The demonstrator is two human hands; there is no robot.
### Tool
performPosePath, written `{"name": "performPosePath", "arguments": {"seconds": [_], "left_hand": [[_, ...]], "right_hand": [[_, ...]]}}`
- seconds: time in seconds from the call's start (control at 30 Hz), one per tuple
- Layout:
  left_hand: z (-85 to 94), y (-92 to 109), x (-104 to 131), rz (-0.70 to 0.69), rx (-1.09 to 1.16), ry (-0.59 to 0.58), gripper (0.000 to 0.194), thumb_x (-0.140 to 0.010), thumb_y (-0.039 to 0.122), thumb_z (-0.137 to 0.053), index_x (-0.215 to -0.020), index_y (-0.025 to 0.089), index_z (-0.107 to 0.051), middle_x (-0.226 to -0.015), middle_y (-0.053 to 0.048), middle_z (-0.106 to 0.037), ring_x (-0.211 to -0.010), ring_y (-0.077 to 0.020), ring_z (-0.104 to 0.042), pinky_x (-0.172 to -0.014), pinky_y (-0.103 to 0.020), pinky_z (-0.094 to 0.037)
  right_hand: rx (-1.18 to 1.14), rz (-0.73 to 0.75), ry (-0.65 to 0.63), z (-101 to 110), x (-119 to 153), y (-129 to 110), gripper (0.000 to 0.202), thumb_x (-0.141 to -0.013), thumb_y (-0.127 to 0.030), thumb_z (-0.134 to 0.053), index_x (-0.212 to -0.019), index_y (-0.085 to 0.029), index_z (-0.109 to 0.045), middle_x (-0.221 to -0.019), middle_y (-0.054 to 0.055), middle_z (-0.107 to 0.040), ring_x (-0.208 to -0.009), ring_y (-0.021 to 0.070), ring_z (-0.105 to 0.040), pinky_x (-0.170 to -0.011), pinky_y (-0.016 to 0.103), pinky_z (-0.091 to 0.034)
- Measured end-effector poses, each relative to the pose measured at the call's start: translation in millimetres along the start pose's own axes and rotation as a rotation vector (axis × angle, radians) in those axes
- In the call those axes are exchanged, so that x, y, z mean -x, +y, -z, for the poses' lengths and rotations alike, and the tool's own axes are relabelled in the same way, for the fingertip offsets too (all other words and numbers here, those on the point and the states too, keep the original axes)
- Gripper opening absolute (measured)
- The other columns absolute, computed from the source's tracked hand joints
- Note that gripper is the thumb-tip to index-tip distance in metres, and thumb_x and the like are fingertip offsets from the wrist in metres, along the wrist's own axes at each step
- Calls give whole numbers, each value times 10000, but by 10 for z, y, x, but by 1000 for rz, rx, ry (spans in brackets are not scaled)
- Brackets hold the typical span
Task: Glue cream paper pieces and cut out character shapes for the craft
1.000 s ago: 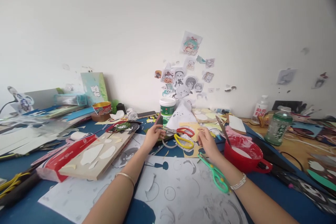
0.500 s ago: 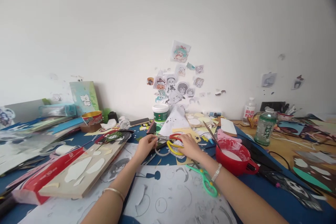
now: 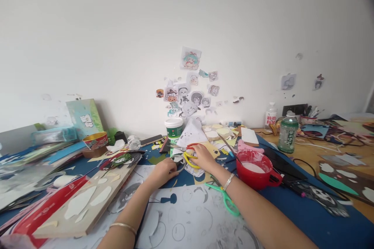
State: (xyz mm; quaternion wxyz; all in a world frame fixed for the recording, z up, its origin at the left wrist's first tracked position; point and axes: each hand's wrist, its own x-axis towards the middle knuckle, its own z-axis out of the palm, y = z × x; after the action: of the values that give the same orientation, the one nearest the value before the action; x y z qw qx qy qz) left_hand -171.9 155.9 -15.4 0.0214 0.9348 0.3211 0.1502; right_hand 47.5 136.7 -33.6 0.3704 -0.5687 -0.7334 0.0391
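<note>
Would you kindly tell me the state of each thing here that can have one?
Red-and-yellow scissors: gripped by the right hand, blade opening unclear.
Green scissors: lying down, partly hidden.
Red mug: upright, uncovered, white material inside.
Green bottle: upright, capped.
Red-lettered bottle: upright, capped.
Green-and-white tub: upright.

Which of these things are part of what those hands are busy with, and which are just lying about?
At the hands:
- red-and-yellow-handled scissors, in the right hand
- grey ring, close to the left hand

Apparently just lying about:
- green-handled scissors
- red cup
- green bottle
</note>
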Motion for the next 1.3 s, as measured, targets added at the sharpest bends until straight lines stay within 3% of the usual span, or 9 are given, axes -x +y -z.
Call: {"name": "performPosePath", "arguments": {"seconds": [0.13,0.27,0.43,0.53,0.63,0.8,0.93,1.13,1.3], "left_hand": [[11,-74,1,63,-50,68,208,-812,326,-497,-676,199,-589,-766,-53,-603,-793,-207,-537,-666,-279,-378],[-3,-135,2,145,-77,138,214,-826,293,-453,-723,187,-608,-792,-84,-611,-825,-243,-544,-695,-318,-405],[-15,50,-48,134,-65,204,291,-845,320,-449,-987,147,-634,-1008,-141,-627,-989,-278,-516,-857,-385,-405],[-77,270,-115,32,44,167,341,-849,368,-458,-1098,197,-617,-1059,-103,-649,-1013,-255,-517,-892,-377,-399],[-198,402,-179,-9,131,70,305,-819,341,-506,-1060,229,-657,-1037,-82,-673,-1029,-273,-511,-912,-414,-380],[-324,343,-230,113,402,99,292,-787,247,-498,-1009,213,-685,-1094,-90,-655,-1045,-246,-540,-963,-400,-371],[-331,352,-226,175,555,79,316,-787,267,-497,-1054,226,-660,-1144,-67,-634,-1056,-218,-557,-928,-351,-417],[-384,547,-216,132,483,44,381,-689,277,-636,-1066,233,-675,-1188,-96,-599,-1142,-266,-495,-1008,-387,-340],[-281,477,-226,173,494,136,314,-757,286,-545,-1026,210,-686,-1163,-93,-606,-1061,-235,-551,-931,-346,-416]], "right_hand": [[-269,-111,175,65,-16,55,456,-674,-259,-654,-1114,-200,-552,-1120,86,-569,-1070,229,-511,-897,346,-400],[-437,-302,263,106,-51,141,479,-659,-345,-629,-1097,-180,-531,-1013,73,-590,-912,217,-568,-775,343,-457],[-500,-400,320,137,-82,199,412,-637,-348,-606,-998,-166,-529,-856,38,-581,-753,187,-568,-646,303,-460],[-528,-430,353,118,-84,207,373,-616,-342,-614,-942,-180,-532,-765,3,-553,-697,175,-550,-610,291,-448],[-537,-446,378,78,-81,214,370,-602,-368,-622,-908,-183,-523,-706,-26,-512,-656,164,-532,-602,288,-439],[-536,-439,386,28,-74,221,356,-603,-386,-619,-883,-193,-513,-688,-41,-493,-647,158,-529,-611,285,-432],[-515,-447,394,21,-59,208,354,-608,-393,-609,-883,-188,-522,-675,-37,-492,-644,169,-528,-597,291,-431],[-450,-424,410,11,-50,241,401,-613,-402,-604,-935,-176,-532,-741,-11,-525,-677,175,-531,-652,309,-440],[-372,-418,430,12,-69,301,419,-619,-373,-602,-975,-163,-533,-824,26,-560,-731,184,-539,-695,308,-445]]}}
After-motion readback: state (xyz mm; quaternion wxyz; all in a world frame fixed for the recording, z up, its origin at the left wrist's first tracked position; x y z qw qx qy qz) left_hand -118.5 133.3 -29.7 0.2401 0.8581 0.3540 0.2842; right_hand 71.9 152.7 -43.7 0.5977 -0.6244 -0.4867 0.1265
